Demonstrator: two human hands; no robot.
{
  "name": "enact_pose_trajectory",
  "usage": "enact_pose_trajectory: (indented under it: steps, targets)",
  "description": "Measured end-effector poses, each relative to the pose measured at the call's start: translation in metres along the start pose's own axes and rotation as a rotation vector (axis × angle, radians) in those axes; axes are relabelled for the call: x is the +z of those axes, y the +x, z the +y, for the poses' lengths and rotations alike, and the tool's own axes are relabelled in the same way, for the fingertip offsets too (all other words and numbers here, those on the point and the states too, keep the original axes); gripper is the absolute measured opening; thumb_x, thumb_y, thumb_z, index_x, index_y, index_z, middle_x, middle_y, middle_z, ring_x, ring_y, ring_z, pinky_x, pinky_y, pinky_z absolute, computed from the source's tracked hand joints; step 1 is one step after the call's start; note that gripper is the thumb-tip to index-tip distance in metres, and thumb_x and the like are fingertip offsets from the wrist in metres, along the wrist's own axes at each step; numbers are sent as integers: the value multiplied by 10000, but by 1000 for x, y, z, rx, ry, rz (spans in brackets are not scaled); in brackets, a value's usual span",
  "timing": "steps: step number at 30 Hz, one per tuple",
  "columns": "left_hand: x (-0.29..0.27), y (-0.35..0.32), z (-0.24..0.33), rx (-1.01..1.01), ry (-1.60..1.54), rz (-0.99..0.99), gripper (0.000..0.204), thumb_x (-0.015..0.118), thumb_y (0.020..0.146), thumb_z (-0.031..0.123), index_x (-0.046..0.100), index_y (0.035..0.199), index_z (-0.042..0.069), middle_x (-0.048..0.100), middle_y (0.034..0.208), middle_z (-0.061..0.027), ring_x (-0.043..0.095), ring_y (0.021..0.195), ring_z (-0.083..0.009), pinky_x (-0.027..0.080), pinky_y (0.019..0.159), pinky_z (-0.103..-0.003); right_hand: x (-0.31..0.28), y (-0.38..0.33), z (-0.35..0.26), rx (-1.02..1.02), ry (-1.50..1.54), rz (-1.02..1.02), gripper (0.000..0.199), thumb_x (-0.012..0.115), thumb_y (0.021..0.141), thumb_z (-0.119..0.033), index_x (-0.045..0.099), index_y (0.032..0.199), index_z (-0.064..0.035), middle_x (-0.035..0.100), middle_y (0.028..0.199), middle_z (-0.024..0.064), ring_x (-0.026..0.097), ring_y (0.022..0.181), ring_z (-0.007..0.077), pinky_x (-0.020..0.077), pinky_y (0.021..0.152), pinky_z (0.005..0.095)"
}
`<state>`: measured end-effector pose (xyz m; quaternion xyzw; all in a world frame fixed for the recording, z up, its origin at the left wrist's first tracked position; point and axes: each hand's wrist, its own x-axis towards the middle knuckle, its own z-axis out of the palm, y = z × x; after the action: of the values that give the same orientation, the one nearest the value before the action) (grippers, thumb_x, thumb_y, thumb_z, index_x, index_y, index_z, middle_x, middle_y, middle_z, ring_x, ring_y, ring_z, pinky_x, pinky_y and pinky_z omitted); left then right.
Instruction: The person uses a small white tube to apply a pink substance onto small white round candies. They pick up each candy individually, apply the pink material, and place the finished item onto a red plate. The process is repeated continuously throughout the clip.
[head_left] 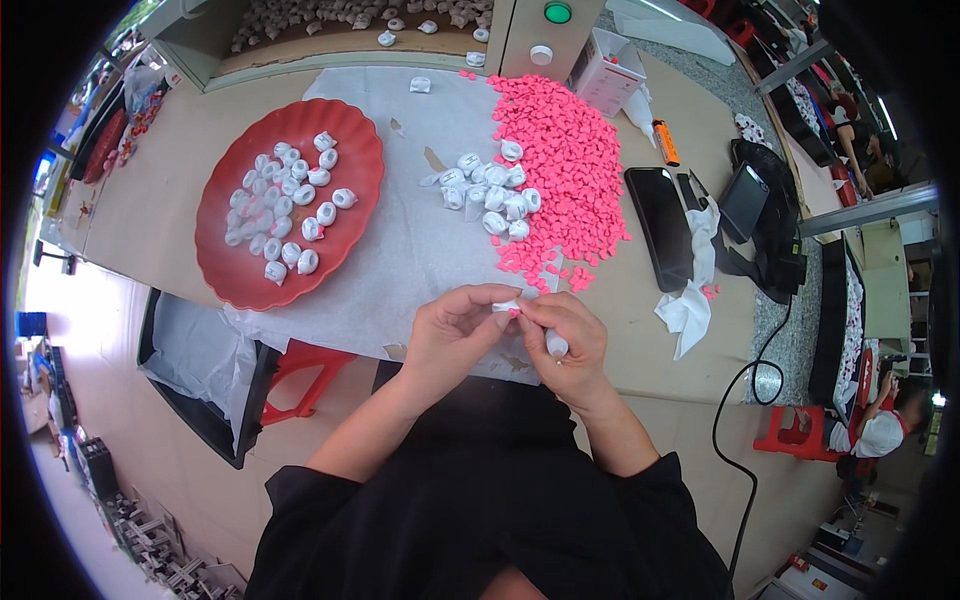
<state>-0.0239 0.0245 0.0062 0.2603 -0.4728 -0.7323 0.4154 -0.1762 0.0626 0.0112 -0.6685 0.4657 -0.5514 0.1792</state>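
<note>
A small white paper wrap [507, 306] is pinched between the fingertips of the left hand [455, 335] and right hand [565, 345], just above the table's near edge. Roughly 2 dozen finished wraps fill the red plate [225, 270], another cluster [490, 190] waits beside the pink tablet pile [565, 170], which looks largely unwrapped.

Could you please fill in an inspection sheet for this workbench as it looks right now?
Surface: tan table with a white paper sheet across the middle.
Job's things: small white wrapped piece pinched between both hands; pile of pink tablets; cluster of white wrapped pieces; red plate holding more wrapped pieces.
Clutter: black phone, orange lighter, crumpled white tissue, white box.
Grippers: left hand and right hand both closed on the wrapped piece.
Cables: black cable trailing off the table's right side.
Surroundings: red stool, other workers seated at right.
</note>
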Motion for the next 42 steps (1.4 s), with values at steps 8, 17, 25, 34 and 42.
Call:
enact_pose_trajectory:
  steps: [8, 17, 25, 34, 42]
  targets:
    - [0, 0, -2, 25, -2, 3, 220, 516, 846, -24, 548, 1063, -31, 553, 1121, -132, 558, 982, -163, 472, 844, -292, 1, 3, -2, -123, -124, -5, 237, 626, 665, 104, 606, 875, -2, 568, 754, 98, 534, 600, 201, 420, 525, 270]
    - [-1, 0, -1, -1, -7, -4, 218, 505, 849, -28, 549, 1063, -30, 549, 1123, -129, 558, 977, -164, 483, 827, -296, 1, 1, -2, -125, -140, -10, 242, 623, 663, 103, 602, 883, 5, 567, 756, 104, 537, 598, 206, 422, 521, 268]
    - [1, 6, 0, -101, -54, 45, 195, 531, 873, 71, 566, 1034, -32, 617, 887, -83, 594, 757, -116, 503, 674, -242, 2, -2, 1, 250, 165, 61, 142, 624, 760, 5, 620, 902, -2, 594, 770, 71, 551, 676, 135, 427, 580, 240]
    - [4, 7, 2, -110, -79, 51, 182, 547, 870, 108, 583, 976, -36, 615, 857, -84, 570, 673, -108, 487, 583, -230, -3, -5, 2, 480, 341, 51, 91, 613, 808, -61, 635, 866, 6, 604, 765, 50, 534, 688, 85, 425, 603, 222]
    - [2, 7, 1, -119, -53, 38, 248, 536, 882, 151, 570, 1036, -41, 609, 845, -88, 581, 677, -125, 493, 587, -237, -4, -3, 0, 532, 400, 54, 82, 606, 810, -54, 636, 854, 8, 606, 761, 44, 533, 680, 75, 423, 599, 213]
